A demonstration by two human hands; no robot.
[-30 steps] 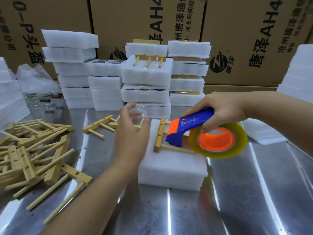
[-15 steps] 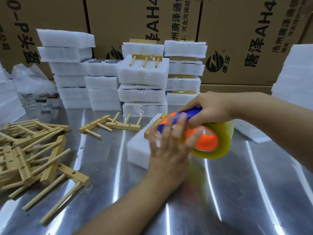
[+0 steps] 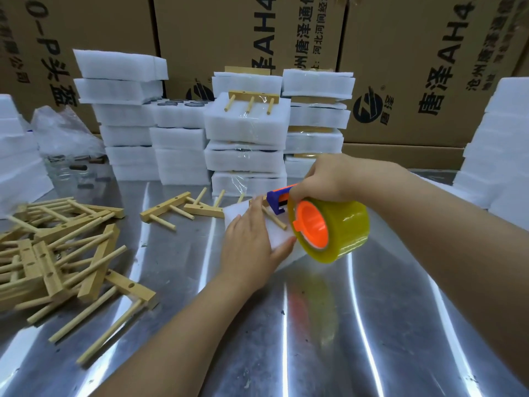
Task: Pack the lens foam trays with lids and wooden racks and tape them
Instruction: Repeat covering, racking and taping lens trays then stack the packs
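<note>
A white foam tray pack (image 3: 274, 239) lies on the steel table (image 3: 315, 325) with a wooden rack (image 3: 273, 217) on its top. My left hand (image 3: 252, 242) lies flat on the pack, fingers straight, covering much of it. My right hand (image 3: 329, 180) grips the blue handle of a tape dispenser (image 3: 323, 227), whose orange hub and roll of clear tape hang just right of the pack. The dispenser's blue head sits over the rack.
Stacks of taped foam packs (image 3: 246, 150) stand behind, in front of cardboard boxes (image 3: 429, 67). Two loose racks (image 3: 183, 209) lie mid-table, a heap of racks (image 3: 57, 245) at the left. Foam piles (image 3: 498, 156) rise at the right edge.
My left hand has come from the pack's left side onto its top. The pack has turned and the dispenser has swung so its roll faces the camera.
</note>
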